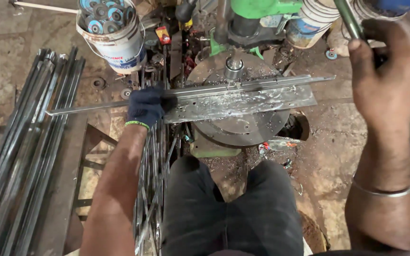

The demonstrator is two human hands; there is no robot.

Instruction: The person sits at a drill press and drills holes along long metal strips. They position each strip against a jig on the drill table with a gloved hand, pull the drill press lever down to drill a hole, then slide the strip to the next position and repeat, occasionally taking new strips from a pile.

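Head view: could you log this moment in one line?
left hand: gloved, holds strip on drill table | right hand: grips lever

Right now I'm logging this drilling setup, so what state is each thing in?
left hand: gloved, pressing on the metal strip
right hand: bare, closed around the lever
lever: gripped, slanting up out of view
metal strip: flat across the round table, under the drill
drill: down at the strip
round table: strewn with shavings
bucket: upright, full of discs
rods: lying bundled on the floor
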